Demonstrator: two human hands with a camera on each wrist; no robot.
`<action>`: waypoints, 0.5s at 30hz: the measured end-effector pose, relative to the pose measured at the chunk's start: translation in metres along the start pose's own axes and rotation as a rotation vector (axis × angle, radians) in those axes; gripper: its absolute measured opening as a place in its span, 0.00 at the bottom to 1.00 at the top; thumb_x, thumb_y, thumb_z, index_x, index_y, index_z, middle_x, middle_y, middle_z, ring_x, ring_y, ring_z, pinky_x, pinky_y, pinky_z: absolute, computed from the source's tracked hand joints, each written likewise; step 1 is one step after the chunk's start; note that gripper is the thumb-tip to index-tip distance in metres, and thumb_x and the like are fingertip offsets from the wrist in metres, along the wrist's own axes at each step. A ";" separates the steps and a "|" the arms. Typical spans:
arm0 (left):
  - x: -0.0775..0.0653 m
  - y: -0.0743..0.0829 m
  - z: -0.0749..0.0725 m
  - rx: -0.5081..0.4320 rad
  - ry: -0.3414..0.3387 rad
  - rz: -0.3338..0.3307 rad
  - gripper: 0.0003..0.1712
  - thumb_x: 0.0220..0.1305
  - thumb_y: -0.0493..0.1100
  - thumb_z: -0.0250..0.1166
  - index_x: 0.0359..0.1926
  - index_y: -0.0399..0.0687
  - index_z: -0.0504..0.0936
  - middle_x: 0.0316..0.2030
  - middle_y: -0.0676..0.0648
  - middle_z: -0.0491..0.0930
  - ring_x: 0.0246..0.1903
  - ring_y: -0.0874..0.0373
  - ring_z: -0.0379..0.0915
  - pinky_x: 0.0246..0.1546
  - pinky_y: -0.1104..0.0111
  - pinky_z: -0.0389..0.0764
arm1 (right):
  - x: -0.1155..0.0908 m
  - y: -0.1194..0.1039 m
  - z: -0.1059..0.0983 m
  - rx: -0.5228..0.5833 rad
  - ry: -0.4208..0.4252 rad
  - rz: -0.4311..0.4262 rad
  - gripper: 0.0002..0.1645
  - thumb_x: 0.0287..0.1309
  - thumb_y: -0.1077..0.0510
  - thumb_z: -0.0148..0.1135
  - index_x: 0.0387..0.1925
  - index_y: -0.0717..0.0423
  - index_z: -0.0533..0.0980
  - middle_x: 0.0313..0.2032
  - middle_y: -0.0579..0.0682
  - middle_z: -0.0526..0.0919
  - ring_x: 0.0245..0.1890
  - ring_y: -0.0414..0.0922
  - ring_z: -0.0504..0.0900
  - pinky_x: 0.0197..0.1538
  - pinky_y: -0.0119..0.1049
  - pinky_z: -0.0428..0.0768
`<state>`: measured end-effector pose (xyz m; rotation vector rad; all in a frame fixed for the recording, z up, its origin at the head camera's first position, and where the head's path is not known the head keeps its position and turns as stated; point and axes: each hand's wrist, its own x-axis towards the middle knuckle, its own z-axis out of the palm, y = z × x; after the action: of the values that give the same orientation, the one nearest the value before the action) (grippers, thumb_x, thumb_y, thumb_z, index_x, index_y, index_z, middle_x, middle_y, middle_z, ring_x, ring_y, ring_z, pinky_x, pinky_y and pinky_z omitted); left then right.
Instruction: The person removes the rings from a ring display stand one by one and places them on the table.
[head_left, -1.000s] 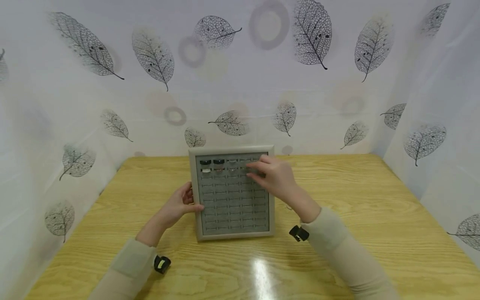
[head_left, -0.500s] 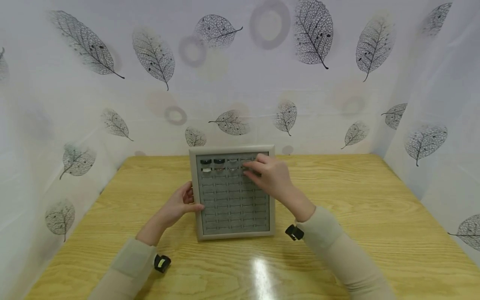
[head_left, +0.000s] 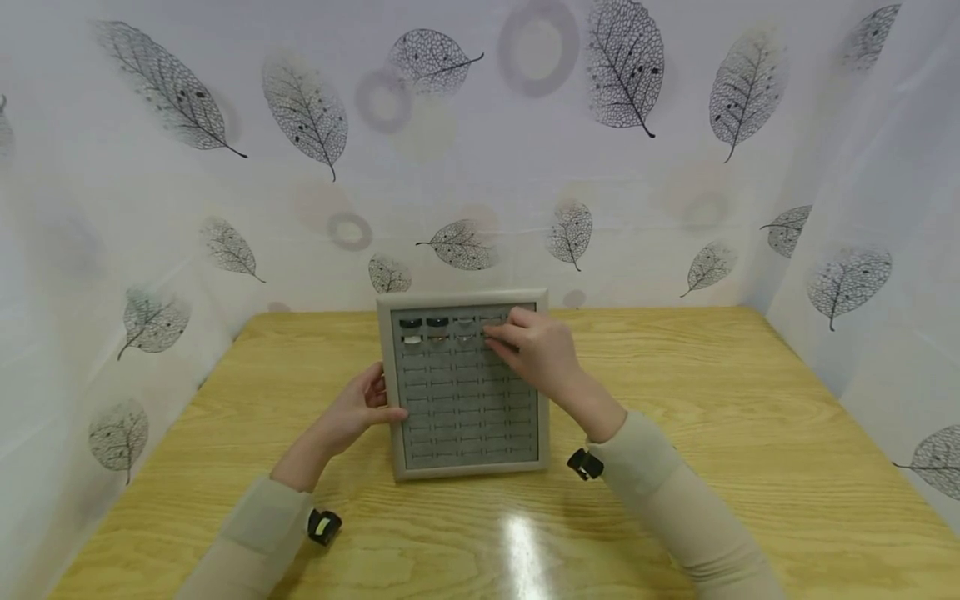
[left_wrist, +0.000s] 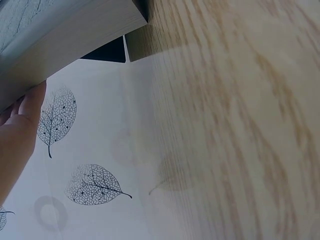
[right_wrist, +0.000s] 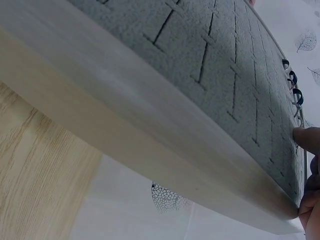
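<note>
A ring display board (head_left: 468, 408), a pale frame around slotted grey felt, stands upright and leaning back. My left hand (head_left: 352, 412) grips its left edge, thumb on the front and fingers behind. My right hand (head_left: 540, 350) pinches a small ring at a second-row slot, fourth from the left. The fingertips mostly hide that ring. Two black rings (head_left: 410, 323) and a thin silver ring (head_left: 464, 321) sit in the top row. Below them are a white ring (head_left: 412, 340), a reddish ring (head_left: 438, 339) and another silver ring (head_left: 465, 338). In the right wrist view, the thumb (right_wrist: 306, 137) touches the felt.
The board stands on a wood-grain table (head_left: 300, 350). A dark support (left_wrist: 107, 52) shows behind the frame in the left wrist view. White cloth (head_left: 480, 183) with a leaf print hangs at the back and both sides. Each wrist wears a black camera mount (head_left: 585, 464).
My right hand has moved slightly left, and its thumb and index finger have closed together at the second-row slot. The left hand and the board have stayed in place.
</note>
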<state>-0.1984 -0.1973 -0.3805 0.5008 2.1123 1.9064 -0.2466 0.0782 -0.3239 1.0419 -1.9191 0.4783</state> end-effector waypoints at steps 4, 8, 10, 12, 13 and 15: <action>-0.001 0.000 0.000 -0.004 -0.002 0.002 0.46 0.50 0.35 0.66 0.64 0.33 0.48 0.53 0.32 0.63 0.48 0.50 0.68 0.45 0.64 0.72 | 0.001 -0.002 0.000 -0.015 -0.007 -0.002 0.05 0.39 0.61 0.70 0.24 0.55 0.83 0.16 0.44 0.70 0.12 0.39 0.67 0.15 0.29 0.64; -0.001 0.000 0.000 -0.002 -0.007 0.012 0.46 0.50 0.35 0.66 0.63 0.32 0.48 0.53 0.32 0.63 0.48 0.50 0.68 0.45 0.64 0.72 | 0.002 -0.003 -0.001 -0.034 -0.007 -0.004 0.04 0.39 0.61 0.71 0.23 0.56 0.83 0.15 0.45 0.70 0.12 0.39 0.67 0.14 0.29 0.65; -0.001 0.000 0.000 -0.002 -0.008 0.014 0.45 0.50 0.35 0.66 0.63 0.32 0.48 0.53 0.32 0.63 0.48 0.51 0.68 0.44 0.64 0.72 | 0.003 -0.004 -0.001 -0.039 -0.004 -0.007 0.04 0.39 0.61 0.71 0.22 0.56 0.83 0.15 0.45 0.69 0.12 0.39 0.67 0.14 0.29 0.65; -0.001 -0.001 0.000 0.002 -0.006 0.016 0.45 0.50 0.35 0.66 0.63 0.32 0.48 0.53 0.32 0.64 0.47 0.51 0.69 0.44 0.64 0.72 | 0.003 -0.005 -0.001 -0.038 -0.003 -0.008 0.04 0.39 0.61 0.70 0.22 0.57 0.83 0.15 0.45 0.69 0.11 0.39 0.67 0.14 0.29 0.65; 0.000 -0.001 0.000 0.004 -0.005 0.018 0.45 0.50 0.35 0.66 0.63 0.32 0.48 0.52 0.32 0.64 0.47 0.52 0.69 0.44 0.64 0.73 | 0.003 -0.005 -0.001 -0.036 -0.003 -0.008 0.03 0.39 0.62 0.70 0.22 0.57 0.83 0.15 0.45 0.69 0.11 0.39 0.67 0.14 0.29 0.65; 0.000 -0.001 0.000 0.010 -0.005 0.022 0.45 0.50 0.35 0.66 0.63 0.31 0.48 0.52 0.32 0.64 0.47 0.53 0.69 0.44 0.64 0.73 | 0.003 -0.004 -0.001 -0.025 -0.006 -0.005 0.03 0.39 0.63 0.70 0.22 0.57 0.83 0.16 0.45 0.70 0.12 0.39 0.67 0.14 0.28 0.65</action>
<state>-0.1982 -0.1974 -0.3819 0.5324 2.1221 1.9053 -0.2432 0.0747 -0.3206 1.0322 -1.9229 0.4474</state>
